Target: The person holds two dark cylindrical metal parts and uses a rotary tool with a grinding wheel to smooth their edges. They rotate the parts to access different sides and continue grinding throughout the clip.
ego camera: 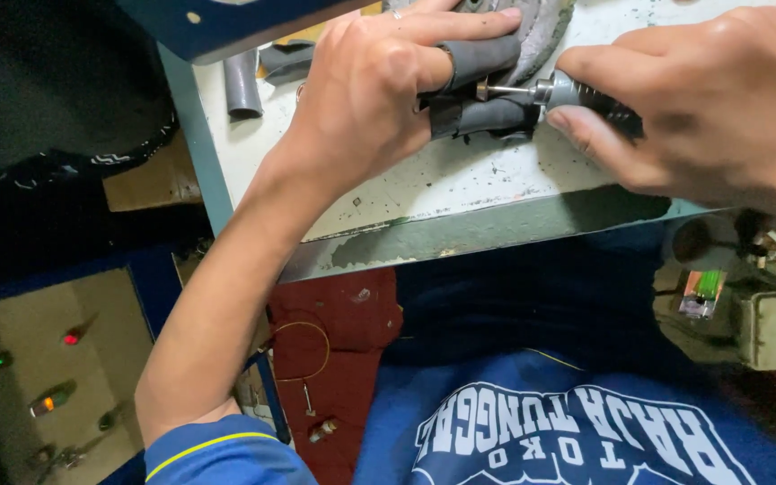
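Left hand [365,94]: grip clenched on a dark grey rubbery piece [482,115], pressed down on the bench [460,180] at the far centre. A grey sleeve [478,58] is worn over one finger. What the piece is cannot be made out; much of it is hidden under the fingers.

Right hand [702,99]: grip closed around a small rotary tool [586,97] with a ribbed black body; its rear end is hidden in the palm and the wrist is cut off at the right edge. The metal tip is seen touching the grey piece just beside the left fingers.

Grey cloth-like item [541,27]: far edge, cut off by the top of the frame.

Grey tube [242,85]: far left on the bench.

Bench: pale, scratched and speckled top, with a worn grey near edge.

Surroundings: a dark red cloth [339,341] is seen below the bench, a green packet [702,292] at the right, and small blurred objects on the floor [56,359] at the near left.
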